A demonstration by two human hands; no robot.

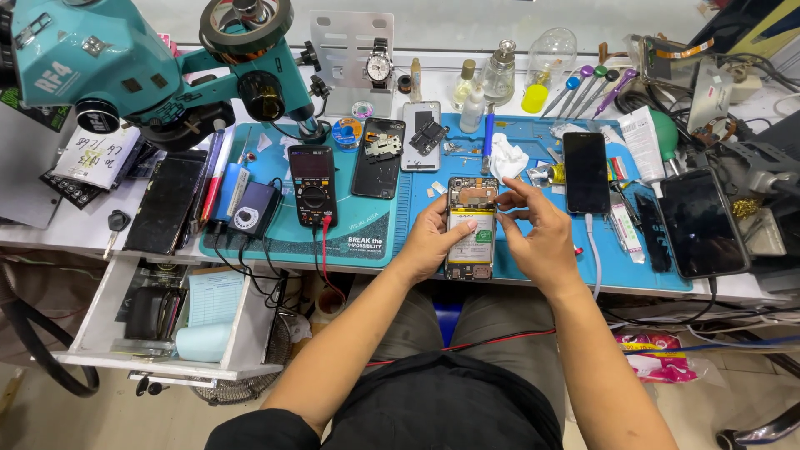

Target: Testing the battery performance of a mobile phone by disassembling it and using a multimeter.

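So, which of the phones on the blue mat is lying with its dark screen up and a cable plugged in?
The black phone right of the hands, with a white cable at its bottom edge. The opened phones further left show bare internals.

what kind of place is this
Most likely a phone repair bench: both hands hold an opened phone over a blue work mat, beside a multimeter and a teal microscope.
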